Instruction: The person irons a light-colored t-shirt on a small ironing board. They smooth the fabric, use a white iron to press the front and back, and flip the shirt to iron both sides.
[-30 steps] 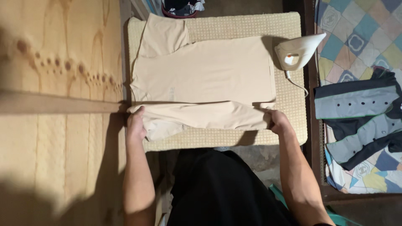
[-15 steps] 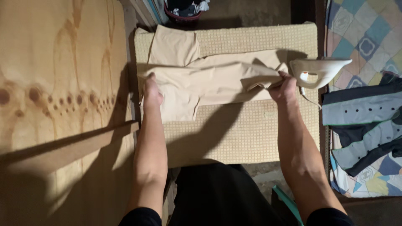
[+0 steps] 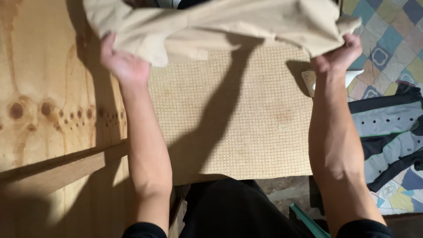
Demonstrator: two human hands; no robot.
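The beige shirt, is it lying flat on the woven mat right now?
No, both hands hold the beige shirt lifted above the woven mat, which lies bare.

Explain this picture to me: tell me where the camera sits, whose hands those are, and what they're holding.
The camera is worn on a person's head and looks down at their own bare arms. The left hand and the right hand each grip one end of a beige T-shirt, lifted clear of the woven ironing mat. By the right wrist a white iron peeks out. At the right lie a grey-and-black garment and a patchwork quilt; at the left, plywood.
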